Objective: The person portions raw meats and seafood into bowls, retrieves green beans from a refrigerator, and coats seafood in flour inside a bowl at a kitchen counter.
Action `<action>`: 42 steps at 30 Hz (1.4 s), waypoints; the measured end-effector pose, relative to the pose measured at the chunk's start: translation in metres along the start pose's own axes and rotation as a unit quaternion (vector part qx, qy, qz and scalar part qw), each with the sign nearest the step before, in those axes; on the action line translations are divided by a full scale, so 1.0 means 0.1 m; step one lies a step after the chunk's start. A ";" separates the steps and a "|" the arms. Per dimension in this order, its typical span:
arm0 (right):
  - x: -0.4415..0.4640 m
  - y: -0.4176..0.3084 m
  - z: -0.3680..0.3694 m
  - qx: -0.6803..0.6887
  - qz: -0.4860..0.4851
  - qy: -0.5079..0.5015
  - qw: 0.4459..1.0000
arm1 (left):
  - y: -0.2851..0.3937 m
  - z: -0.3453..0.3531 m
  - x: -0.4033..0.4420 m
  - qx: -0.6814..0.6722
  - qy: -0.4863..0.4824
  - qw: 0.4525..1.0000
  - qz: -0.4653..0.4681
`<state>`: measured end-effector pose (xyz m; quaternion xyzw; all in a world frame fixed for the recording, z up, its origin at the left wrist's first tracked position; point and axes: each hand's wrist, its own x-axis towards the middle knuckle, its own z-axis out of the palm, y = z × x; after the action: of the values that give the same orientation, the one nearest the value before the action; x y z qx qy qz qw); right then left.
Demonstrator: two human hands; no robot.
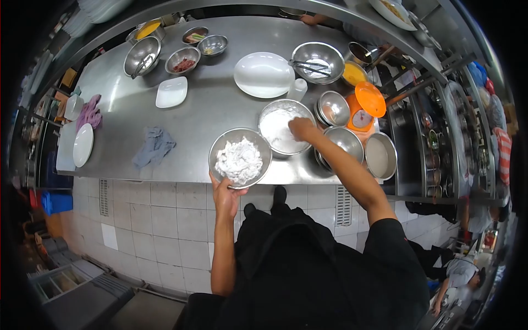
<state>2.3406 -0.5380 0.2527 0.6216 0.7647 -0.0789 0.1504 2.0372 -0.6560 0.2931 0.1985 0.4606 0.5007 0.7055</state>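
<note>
My left hand [224,196] grips the near rim of a steel bowl [213,160], held at the table's front edge. Inside it lie clumped pieces coated in white powder [240,159]. My right hand [303,130] reaches into a second steel bowl [265,116] of white powder [278,131], just beyond and to the right. Its fingers are curled together; what they hold, if anything, is hidden. Right of that bowl stand stacked steel bowls [334,108] and another steel bowl [345,144]. A white bottle [297,89] stands behind the powder bowl.
On the steel table [206,118] are a large white plate [264,74], a small white dish [171,92], a grey cloth [154,146] and several food bowls. An orange scale [360,120] stands at the right. A shelf rail [220,8] spans the back. Another person [459,275] is at lower right.
</note>
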 end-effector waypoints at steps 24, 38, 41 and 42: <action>-0.22 -0.39 -1.22 0.201 -0.121 0.076 0.969 | 0.13 0.03 0.08 0.054 0.002 0.998 0.012; 0.56 0.11 0.64 0.187 0.023 0.102 0.977 | 0.20 -0.27 -0.01 0.028 0.014 1.000 0.003; 0.44 0.10 0.59 0.229 0.014 0.138 0.964 | 0.20 -0.47 -0.13 0.020 0.038 0.999 0.013; 0.41 0.14 0.54 0.237 -0.008 0.148 0.960 | 0.20 -0.52 -0.14 0.013 0.041 0.999 0.024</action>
<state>2.3538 -0.5134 0.1896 0.6382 0.7427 -0.1661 -0.1163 1.9820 -0.6696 0.2887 0.1976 0.4909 0.5193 0.6711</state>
